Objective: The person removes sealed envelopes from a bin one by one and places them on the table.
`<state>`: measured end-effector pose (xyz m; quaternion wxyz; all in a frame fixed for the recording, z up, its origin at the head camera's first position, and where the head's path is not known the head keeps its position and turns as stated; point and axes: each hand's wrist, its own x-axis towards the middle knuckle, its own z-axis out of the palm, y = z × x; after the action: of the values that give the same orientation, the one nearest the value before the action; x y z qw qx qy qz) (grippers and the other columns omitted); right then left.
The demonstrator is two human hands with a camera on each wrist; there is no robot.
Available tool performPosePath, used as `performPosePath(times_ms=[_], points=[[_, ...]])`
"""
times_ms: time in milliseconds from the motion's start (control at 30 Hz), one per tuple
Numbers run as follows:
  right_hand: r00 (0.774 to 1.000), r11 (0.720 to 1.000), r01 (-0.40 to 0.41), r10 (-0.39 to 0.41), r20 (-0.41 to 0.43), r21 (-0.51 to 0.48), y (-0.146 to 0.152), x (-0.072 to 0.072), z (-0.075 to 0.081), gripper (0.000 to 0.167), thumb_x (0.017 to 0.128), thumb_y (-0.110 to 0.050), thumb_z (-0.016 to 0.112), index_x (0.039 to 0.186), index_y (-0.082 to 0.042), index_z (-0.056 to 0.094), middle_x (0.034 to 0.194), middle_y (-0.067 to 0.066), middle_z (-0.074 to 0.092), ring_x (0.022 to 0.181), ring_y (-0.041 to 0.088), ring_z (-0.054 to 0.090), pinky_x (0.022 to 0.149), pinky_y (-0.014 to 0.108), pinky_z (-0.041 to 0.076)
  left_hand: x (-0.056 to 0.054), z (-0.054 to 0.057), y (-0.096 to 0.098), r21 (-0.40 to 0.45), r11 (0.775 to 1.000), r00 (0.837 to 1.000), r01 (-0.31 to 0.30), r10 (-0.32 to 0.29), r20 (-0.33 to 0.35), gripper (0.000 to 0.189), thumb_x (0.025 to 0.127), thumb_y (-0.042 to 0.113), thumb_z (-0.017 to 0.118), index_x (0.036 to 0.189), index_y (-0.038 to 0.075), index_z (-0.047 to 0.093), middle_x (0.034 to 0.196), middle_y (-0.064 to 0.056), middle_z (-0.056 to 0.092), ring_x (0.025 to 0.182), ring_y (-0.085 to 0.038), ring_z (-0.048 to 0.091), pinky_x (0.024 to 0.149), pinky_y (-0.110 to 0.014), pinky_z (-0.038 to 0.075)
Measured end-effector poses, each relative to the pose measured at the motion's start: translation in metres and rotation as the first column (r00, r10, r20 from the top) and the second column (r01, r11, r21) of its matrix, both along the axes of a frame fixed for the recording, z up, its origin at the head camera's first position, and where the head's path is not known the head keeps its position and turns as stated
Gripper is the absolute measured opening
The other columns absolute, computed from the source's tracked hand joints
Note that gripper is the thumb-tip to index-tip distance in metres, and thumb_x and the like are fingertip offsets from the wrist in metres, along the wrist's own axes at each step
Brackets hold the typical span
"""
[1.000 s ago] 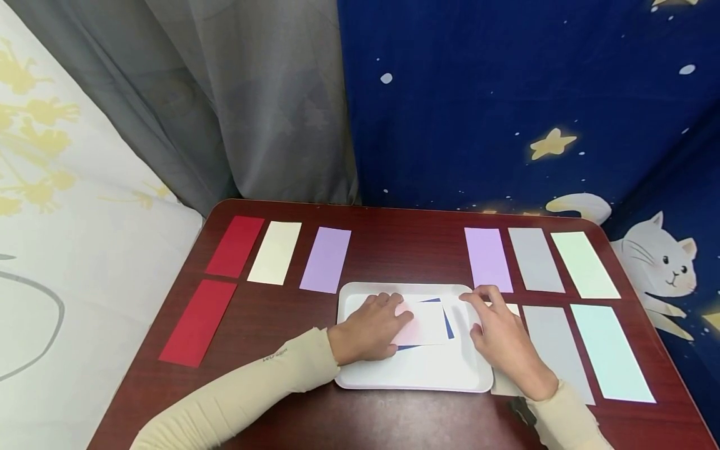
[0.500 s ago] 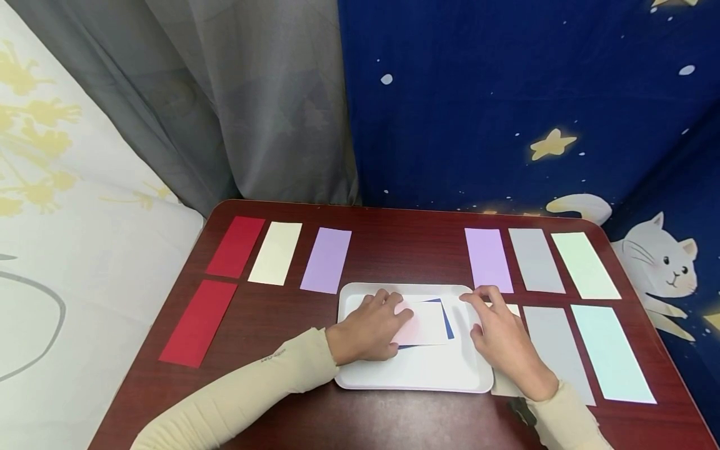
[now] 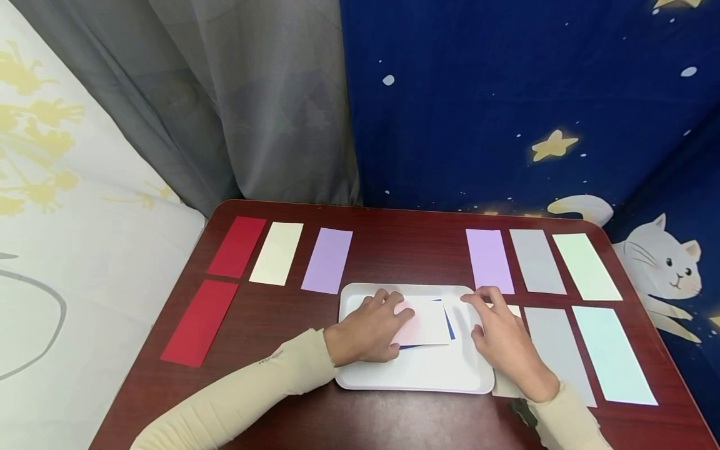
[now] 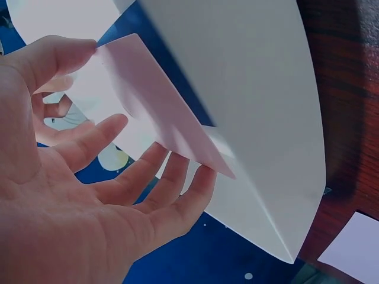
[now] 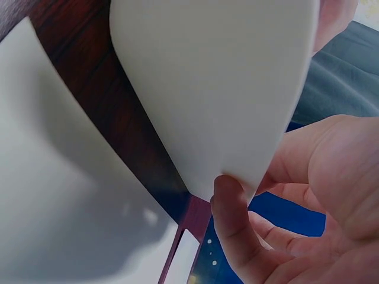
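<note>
A white tray [image 3: 416, 376] lies on the table, with a dark blue card [image 3: 450, 326] inside and a pale pinkish-white card [image 3: 433, 322] on top, slightly askew to it. My left hand [image 3: 365, 330] holds the pale card; in the left wrist view its thumb and fingertips touch opposite edges of this card [image 4: 169, 109]. At the tray's right side my right hand [image 3: 506, 344] grips the rim, as the right wrist view shows with a finger [image 5: 231, 201] against the outer wall. Much of the blue card is hidden under the pale one.
Two red strips [image 3: 236, 247], a cream strip [image 3: 277, 253] and a lilac strip [image 3: 327, 259] lie left of the tray. Another lilac strip [image 3: 489, 261], grey strips [image 3: 537, 261] and green ones [image 3: 587, 267] lie right; one cream strip [image 3: 504, 384] is partly under the right hand.
The pale card has shifted very slightly over the blue one, so a bit less blue shows at its right. Both hands stay nearly where they were.
</note>
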<state>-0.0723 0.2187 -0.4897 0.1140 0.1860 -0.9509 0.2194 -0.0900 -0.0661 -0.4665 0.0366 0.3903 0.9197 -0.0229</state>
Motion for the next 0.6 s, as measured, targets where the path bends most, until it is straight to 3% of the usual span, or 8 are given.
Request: performPosePath(times_ms=[600], points=[[1.000,1.000,-0.005,0.005,-0.014,-0.009,-0.0002,0.0006,-0.0002,0.061,0.074,0.021,0.077,0.130,-0.002,0.071,0.129,0.022,0.056,0.090,0.038,0.073,0.060,0.043,0.058,0.0008,0.0016,-0.0011,0.014,1.000,1.000,0.003,-0.003,-0.022,0.052,0.094,0.038,0.080,0.140,0.016,0.067,0.144,-0.013,0.060,0.126,-0.033,0.060,0.091,-0.042,0.059]])
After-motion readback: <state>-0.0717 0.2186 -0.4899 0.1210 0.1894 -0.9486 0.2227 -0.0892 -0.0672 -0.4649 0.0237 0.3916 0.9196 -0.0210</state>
